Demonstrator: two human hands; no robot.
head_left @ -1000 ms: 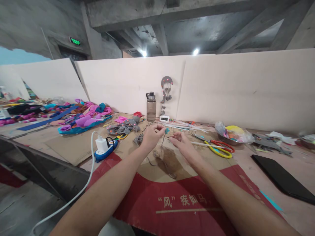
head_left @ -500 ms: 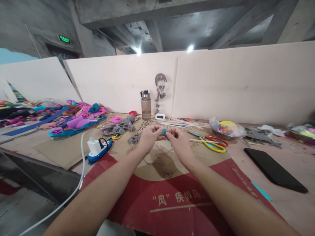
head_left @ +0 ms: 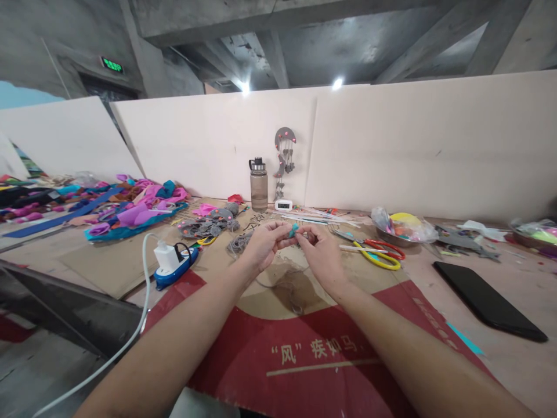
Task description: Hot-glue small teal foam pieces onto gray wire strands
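Observation:
A small teal piece, perhaps felt, is pinched between my two hands above the cardboard sheet. My left hand grips it from the left with thumb and fingers. From the right, the closed fingertips of my right hand meet its edge. Its exact shape is too small to make out. Below the hands, thin grey yarn trails over the cardboard. More grey yarn lies bunched left of my left hand.
Yellow- and red-handled scissors lie to the right, near a black phone. Behind stand a water bottle and a small white clock. A blue power strip and colourful felt scraps are at left. A bowl holds wrapped pieces.
The teal piece shows more between my fingertips and sits slightly farther right. Both hands have shifted only a little, and the camera view has moved slightly.

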